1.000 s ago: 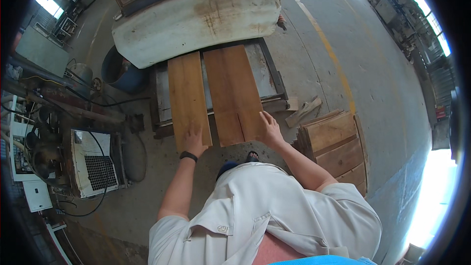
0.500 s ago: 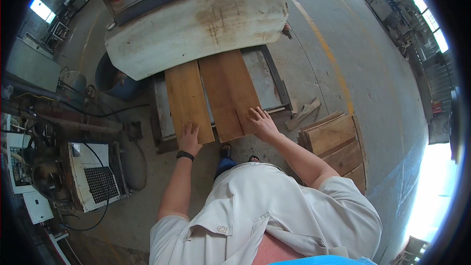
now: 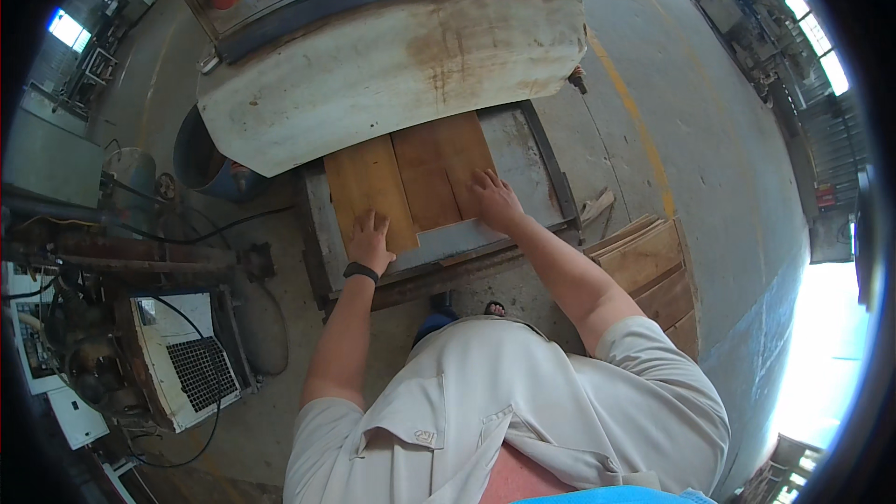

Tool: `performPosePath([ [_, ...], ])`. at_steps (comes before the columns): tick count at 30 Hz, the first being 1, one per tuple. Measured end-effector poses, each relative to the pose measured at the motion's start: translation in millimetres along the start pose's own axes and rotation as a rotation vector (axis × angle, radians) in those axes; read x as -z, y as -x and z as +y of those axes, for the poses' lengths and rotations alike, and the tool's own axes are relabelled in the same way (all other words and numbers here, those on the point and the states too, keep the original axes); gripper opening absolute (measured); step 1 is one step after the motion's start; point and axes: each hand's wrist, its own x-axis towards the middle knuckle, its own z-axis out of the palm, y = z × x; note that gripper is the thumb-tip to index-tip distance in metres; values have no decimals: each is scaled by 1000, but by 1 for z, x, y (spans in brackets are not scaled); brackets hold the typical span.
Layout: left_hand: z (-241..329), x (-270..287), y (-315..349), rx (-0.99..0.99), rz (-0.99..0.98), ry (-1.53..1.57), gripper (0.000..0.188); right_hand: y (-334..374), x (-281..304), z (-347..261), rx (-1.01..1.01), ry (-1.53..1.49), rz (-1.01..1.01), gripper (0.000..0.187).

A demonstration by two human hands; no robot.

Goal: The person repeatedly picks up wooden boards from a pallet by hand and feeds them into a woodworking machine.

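We've got both hands knuckles-up, fingers spread loose, not clenched: left hand (image 3: 371, 245) on the left board (image 3: 364, 189), right hand (image 3: 497, 203) on the right board (image 3: 431, 175) near its corner. Both boards lie on the machine bed (image 3: 534, 163), far ends hidden under the pale hood (image 3: 387, 70). Risks, our read: uneven pushing could skew them; the dark crack-like line (image 3: 455, 193) could split under load. Count: two boards, two hands, one hood, one bed.
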Motion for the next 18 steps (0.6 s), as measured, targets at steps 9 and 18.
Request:
performPosePath([
  [9, -11, 10, -35, 17, -8, -19, 92, -26, 3, -22, -66, 2, 25, 61],
  [18, -26, 19, -70, -18, 32, -27, 89, -53, 20, -23, -65, -51, 18, 64],
])
